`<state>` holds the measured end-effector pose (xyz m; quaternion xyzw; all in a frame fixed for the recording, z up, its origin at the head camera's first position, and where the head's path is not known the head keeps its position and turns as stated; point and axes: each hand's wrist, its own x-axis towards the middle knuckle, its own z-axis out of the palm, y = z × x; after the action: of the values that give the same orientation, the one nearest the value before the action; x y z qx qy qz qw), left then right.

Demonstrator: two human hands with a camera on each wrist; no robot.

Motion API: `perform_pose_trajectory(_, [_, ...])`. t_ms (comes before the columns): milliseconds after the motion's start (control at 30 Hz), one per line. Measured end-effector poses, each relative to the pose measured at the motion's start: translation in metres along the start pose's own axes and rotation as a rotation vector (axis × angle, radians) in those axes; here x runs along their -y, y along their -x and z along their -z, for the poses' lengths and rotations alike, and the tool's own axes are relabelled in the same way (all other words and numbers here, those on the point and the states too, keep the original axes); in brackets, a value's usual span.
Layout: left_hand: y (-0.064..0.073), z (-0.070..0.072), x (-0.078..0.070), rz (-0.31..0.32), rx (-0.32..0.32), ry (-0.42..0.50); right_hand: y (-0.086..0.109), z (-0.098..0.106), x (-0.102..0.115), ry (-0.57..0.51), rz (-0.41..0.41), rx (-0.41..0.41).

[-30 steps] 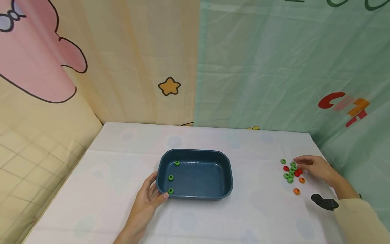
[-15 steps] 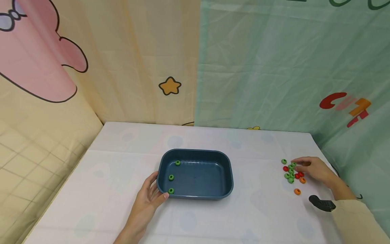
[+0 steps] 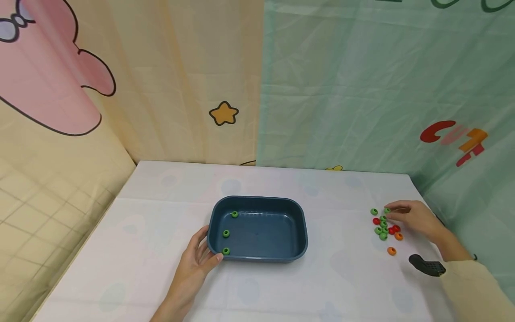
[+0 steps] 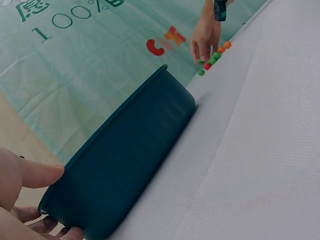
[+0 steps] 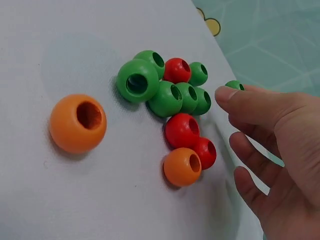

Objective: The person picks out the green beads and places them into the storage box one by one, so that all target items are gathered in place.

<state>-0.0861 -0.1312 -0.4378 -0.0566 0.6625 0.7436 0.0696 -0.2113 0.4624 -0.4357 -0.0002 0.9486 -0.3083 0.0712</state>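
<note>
In the head view, my left hand holds the left end of a dark blue plastic bin, thumb at the near corner and fingers along its outer wall. Several green beads, among them one green bead, lie along the bin's left side. Off to the right, my right hand pinches a green bead between thumb and index finger. Below its fingertips lies a cluster of beads with wide holes: green beads, red beads and an orange bead. The right wrist view shows the other fingers loosely bent.
A second orange bead lies apart, nearer the table's front. A pale cloth covers the table. Printed curtains hang behind it and at both sides. A black strap piece juts from the right sleeve.
My right hand has taken a green bead from the cluster and moved it slightly away toward the back. A few neighbouring beads have shifted a little. The left hand and bin stay put.
</note>
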Motion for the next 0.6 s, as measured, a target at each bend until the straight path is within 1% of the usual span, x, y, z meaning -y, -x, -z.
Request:
perform_pose_trajectory(400, [0.000,0.001,0.001,0.001,0.005,-0.005,-0.010,-0.004,0.033,-0.007,0.084,0.048])
perform_pose_trajectory(600, [0.000,0.001,0.001,-0.002,0.004,-0.006,-0.015,-0.009,0.046,-0.013,0.104,0.068])
